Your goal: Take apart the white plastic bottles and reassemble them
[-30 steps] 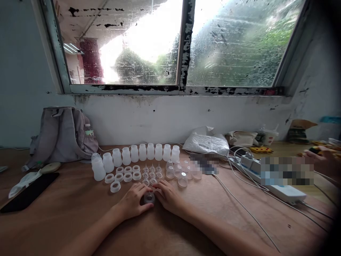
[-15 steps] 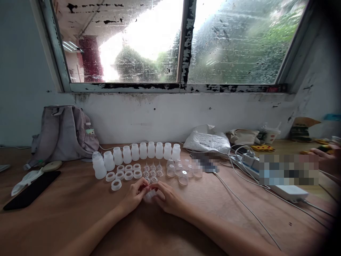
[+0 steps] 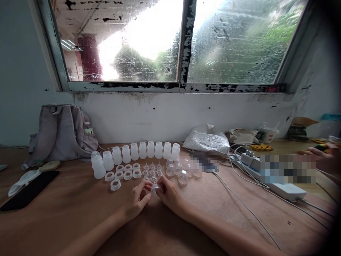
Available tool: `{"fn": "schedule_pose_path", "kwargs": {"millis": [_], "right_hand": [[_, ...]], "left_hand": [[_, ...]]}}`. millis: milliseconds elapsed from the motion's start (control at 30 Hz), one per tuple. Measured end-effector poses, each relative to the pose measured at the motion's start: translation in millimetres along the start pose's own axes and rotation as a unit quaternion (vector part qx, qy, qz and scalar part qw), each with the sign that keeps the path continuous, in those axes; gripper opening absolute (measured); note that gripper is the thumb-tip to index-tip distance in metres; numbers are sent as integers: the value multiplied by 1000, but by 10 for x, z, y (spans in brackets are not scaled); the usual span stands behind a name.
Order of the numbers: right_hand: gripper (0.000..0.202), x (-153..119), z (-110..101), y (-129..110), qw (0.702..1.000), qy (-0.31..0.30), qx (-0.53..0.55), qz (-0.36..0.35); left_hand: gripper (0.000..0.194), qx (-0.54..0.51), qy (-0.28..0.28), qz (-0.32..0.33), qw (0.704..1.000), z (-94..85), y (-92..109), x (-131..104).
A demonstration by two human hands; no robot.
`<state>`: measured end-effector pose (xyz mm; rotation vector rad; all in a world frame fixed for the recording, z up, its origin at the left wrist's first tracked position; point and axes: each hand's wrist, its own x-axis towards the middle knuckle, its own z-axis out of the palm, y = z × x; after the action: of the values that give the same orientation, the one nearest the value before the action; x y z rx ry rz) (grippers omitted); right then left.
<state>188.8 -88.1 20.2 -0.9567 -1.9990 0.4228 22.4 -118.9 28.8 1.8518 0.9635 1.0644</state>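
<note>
In the head view, the right hand [image 3: 168, 193] pinches a small translucent ring piece [image 3: 155, 187] in front of the row of white bottles [image 3: 134, 152]; the left hand [image 3: 138, 200] is beside that piece, thumb and fingers parted (whether it touches, I cannot tell); between the hands and the row sit clear teats [image 3: 152, 173], with loose rings [image 3: 115, 188] to their left and clear domes [image 3: 183, 178] to their right; left of the row are a grey backpack [image 3: 64, 133] and a flat black object [image 3: 29, 191]; right of it lie a silvery bag [image 3: 207, 141], a cable [image 3: 239, 200] and a white power strip [image 3: 289, 191], with another person's hand [image 3: 326, 157] beyond; the brown tabletop [image 3: 149, 234] carries the row, a stained pale wall [image 3: 119, 115] and streaked window [image 3: 234, 49] behind it; the print on the cup [image 3: 271, 136], far right of the row, is too small to read.
</note>
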Motion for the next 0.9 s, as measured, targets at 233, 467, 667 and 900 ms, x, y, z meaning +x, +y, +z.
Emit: {"fn": "schedule_pose_path", "kwargs": {"millis": [233, 467, 667, 900], "right_hand": [[22, 14, 50, -17, 996, -17, 69, 46], [23, 29, 75, 8, 992, -17, 101, 69], [24, 32, 70, 9, 992, -17, 100, 75], [24, 33, 94, 32, 994, -18, 86, 66]], "left_hand": [[34, 4, -18, -12, 1000, 2, -87, -21], [34, 19, -14, -15, 1000, 11, -114, -11], [35, 23, -20, -9, 999, 14, -127, -4], [34, 64, -32, -4, 997, 2, -86, -12]]}}
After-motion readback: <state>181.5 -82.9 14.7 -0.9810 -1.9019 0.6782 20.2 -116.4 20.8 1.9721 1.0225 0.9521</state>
